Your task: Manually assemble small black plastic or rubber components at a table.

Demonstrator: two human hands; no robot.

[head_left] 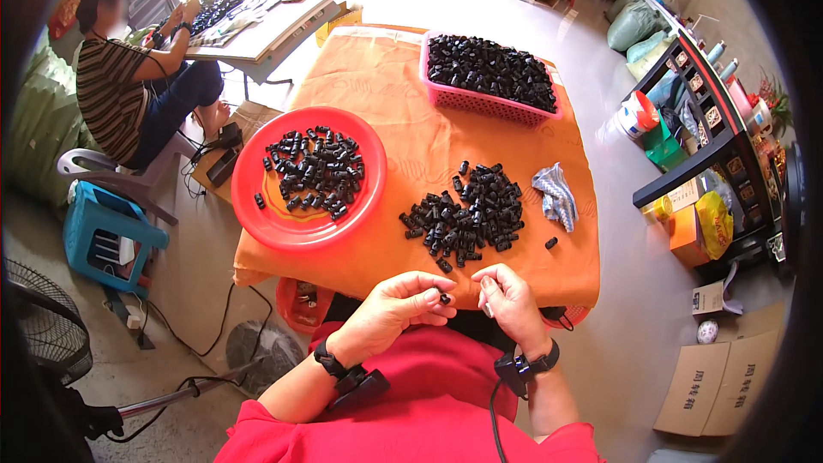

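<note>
My left hand [399, 307] is closed in a pinch on a small black plastic part [445, 298] at the table's near edge. Just right of it, my right hand [511, 304] is curled around a small, thin, pale object [488, 310], mostly hidden by the fingers; its kind is unclear. Beyond both hands lies a loose pile of black plastic parts [471, 214] on an orange cloth [377, 154]. A round red tray [367, 133] on the left holds more such parts. At the back, a pink basket [480, 104] is heaped with them.
A crumpled blue-and-white cloth [555, 195] and one stray part [551, 243] lie right of the pile. Another person [120, 77] sits at a table [266, 39] at the far left. A blue stool [111, 236], a fan [43, 326] and cardboard boxes [716, 386] stand around.
</note>
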